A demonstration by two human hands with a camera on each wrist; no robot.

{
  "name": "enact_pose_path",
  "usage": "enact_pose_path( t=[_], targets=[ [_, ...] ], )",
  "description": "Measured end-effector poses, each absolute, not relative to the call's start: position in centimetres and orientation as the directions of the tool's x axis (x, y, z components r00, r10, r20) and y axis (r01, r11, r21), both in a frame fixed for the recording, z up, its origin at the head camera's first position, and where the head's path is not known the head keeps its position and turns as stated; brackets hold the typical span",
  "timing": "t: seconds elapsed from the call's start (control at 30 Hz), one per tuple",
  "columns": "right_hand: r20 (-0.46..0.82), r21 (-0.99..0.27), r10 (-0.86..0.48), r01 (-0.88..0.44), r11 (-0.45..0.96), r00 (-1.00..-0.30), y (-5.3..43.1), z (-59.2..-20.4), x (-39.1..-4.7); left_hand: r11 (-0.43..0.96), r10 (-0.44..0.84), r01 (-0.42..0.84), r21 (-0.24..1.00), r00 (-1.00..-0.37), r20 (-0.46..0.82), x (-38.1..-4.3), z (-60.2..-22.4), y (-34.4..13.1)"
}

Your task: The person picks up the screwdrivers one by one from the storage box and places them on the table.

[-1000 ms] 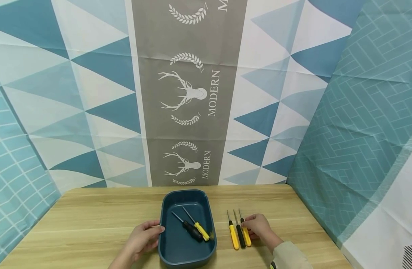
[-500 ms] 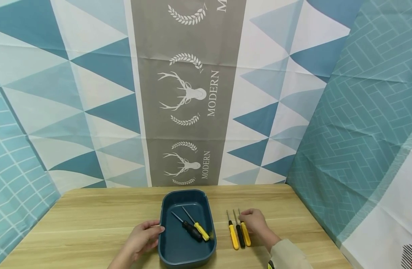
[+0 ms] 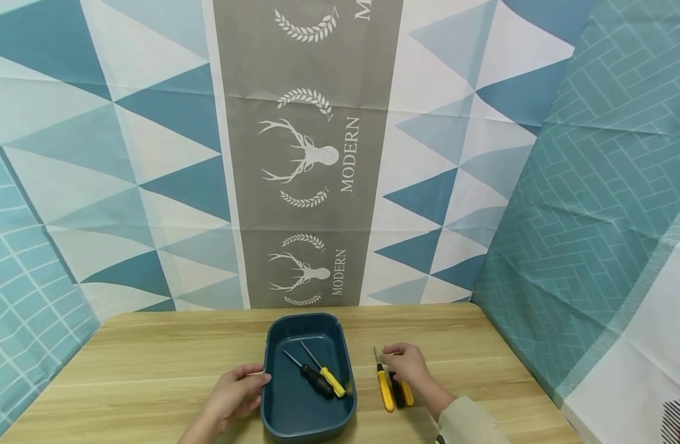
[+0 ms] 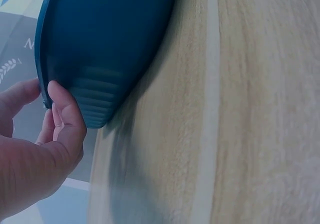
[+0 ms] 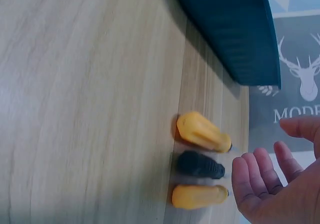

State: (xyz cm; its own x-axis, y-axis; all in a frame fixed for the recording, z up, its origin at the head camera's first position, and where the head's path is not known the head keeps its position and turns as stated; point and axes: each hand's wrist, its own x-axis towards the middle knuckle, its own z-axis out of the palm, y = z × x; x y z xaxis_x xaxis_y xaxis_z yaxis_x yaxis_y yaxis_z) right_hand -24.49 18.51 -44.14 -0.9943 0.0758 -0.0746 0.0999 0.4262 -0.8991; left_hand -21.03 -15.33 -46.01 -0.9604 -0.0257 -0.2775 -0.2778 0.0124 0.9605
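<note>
My left hand [image 3: 236,394] pinches the left rim of a dark blue rectangular tray [image 3: 290,410], thumb and fingers on either side of the edge in the left wrist view. Inside lie a black-handled screwdriver [image 3: 318,382] and a yellow-handled one [image 3: 332,382], shafts pointing up-left. On the table to the right, three screwdrivers lie side by side: a yellow one [image 5: 202,131], a black one [image 5: 200,164] and another yellow one [image 5: 199,196]. Over their shafts hovers my right hand [image 3: 411,365], fingers loosely bent with nothing between them; it partly hides the two right-hand screwdrivers in the head view.
The wooden table [image 3: 168,364] extends to both sides of the tray. Behind it hangs a patterned cloth [image 3: 306,185] with deer heads and triangles. A teal cloth [image 3: 590,216] borders the right side, a blue checked one [image 3: 29,277] the left.
My right hand has shifted left and slightly away from me, from beside the rightmost screwdriver to above the shafts. The screwdrivers and tray stay put, and my left hand keeps its hold.
</note>
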Motion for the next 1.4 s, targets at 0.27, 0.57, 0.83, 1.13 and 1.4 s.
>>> enact_pose_path(
  t=[0.27, 0.57, 0.83, 1.13, 1.4],
  targets=[
    [-0.097, -0.919, -0.009, 0.086, 0.385, -0.995, 16.9, -44.0, -24.2, 0.002, -0.048, -0.257, 0.966, -0.965, -0.257, -20.7, -46.1, -15.8],
    [-0.116, -0.929, -0.065, 0.085, 0.361, -0.991, 15.2, -43.9, -24.1, 0.026, -0.09, -0.242, 0.97, -0.967, -0.239, -20.4, -46.3, -16.5],
    [-0.122, -0.938, -0.084, 0.087, 0.336, -0.989, 14.4, -43.9, -24.1, 0.033, -0.109, -0.239, 0.971, -0.966, -0.234, -20.0, -46.3, -17.1],
    [-0.135, -0.939, -0.099, 0.095, 0.331, -0.986, 13.8, -43.9, -24.2, 0.05, -0.111, -0.229, 0.972, -0.969, -0.222, -19.7, -46.2, -17.6],
    [-0.152, -0.939, -0.114, 0.108, 0.327, -0.982, 13.4, -44.3, -24.4, 0.115, -0.05, -0.15, 0.982, -0.988, -0.145, -19.6, -46.2, -18.4]
  ],
)
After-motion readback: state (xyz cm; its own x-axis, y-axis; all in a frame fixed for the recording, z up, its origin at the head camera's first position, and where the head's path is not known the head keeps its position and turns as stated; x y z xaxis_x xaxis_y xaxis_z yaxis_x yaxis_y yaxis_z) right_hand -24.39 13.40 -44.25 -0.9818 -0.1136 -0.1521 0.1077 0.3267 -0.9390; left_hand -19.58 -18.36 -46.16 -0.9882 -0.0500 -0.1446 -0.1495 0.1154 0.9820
